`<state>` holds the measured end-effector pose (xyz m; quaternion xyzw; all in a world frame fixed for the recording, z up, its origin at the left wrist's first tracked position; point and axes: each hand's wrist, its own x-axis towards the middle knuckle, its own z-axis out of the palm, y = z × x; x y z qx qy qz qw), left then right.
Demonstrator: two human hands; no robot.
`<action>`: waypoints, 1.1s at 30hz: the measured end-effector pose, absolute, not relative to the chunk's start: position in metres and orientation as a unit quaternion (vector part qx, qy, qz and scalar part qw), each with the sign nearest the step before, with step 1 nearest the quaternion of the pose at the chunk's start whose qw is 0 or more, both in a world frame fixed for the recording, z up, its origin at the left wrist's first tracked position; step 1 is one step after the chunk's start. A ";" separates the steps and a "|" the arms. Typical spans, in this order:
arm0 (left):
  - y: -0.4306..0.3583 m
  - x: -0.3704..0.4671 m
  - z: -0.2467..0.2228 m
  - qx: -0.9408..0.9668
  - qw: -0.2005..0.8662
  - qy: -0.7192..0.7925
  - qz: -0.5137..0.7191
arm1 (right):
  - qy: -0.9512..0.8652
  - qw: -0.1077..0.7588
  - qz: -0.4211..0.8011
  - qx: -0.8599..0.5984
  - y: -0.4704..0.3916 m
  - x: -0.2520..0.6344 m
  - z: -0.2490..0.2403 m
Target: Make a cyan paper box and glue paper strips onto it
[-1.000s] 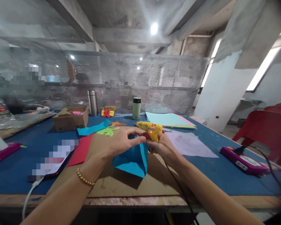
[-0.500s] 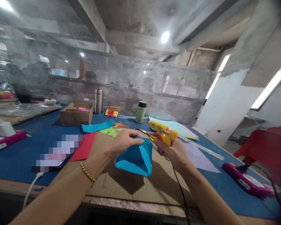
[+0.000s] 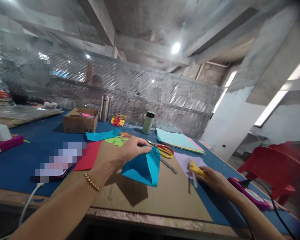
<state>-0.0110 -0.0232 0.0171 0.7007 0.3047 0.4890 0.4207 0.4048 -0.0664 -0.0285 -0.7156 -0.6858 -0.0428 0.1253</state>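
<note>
The left forearm reaches up from the lower left, a beaded bracelet at its wrist, the left hand (image 3: 133, 149) palm-down with thumb and fingers pinched forward, while the right forearm angles in from the lower right, the right hand (image 3: 213, 179) curled in a grip.

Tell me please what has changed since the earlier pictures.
The right hand carried the yellow glue gun rightward, away from the folded blue paper, to the purple sheet. The scissors are now less covered. The left hand still holds the folded blue paper.
</note>
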 end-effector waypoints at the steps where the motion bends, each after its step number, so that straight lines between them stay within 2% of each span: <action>1: -0.020 -0.011 0.016 0.703 0.419 0.302 0.489 | -0.684 0.118 -0.059 -0.718 -0.070 0.404 -0.023; 4: -0.020 -0.012 0.016 0.710 0.440 0.281 0.472 | -0.674 0.099 -0.157 -0.715 -0.083 0.375 0.005; 6: -0.026 -0.014 0.022 0.723 0.464 0.256 0.443 | -0.701 0.161 -0.148 -0.678 -0.089 0.335 0.026; 10: -0.038 -0.020 0.033 0.763 0.462 0.227 0.391 | -0.809 0.275 0.045 -0.518 -0.089 0.238 0.054; 15: -0.030 -0.026 0.033 0.817 0.407 0.217 0.346 | -0.836 0.260 0.242 -0.418 -0.068 0.182 0.059; 19: -0.023 -0.023 0.027 0.866 0.274 0.247 0.337 | -0.815 0.265 0.324 -0.400 -0.051 0.186 0.042; 23: -0.026 -0.014 0.020 0.817 0.000 0.326 0.476 | -0.705 0.409 0.351 -0.461 -0.041 0.192 0.021; 25: -0.029 -0.008 0.015 0.795 -0.106 0.325 0.501 | -0.633 0.488 0.370 -0.473 -0.039 0.191 0.015; 28: -0.032 0.002 0.006 0.812 -0.186 0.305 0.462 | -0.567 0.553 0.417 -0.445 -0.037 0.187 0.011; 33: -0.030 0.011 -0.005 0.803 -0.259 0.307 0.441 | -0.553 0.568 0.471 -0.387 -0.039 0.183 0.004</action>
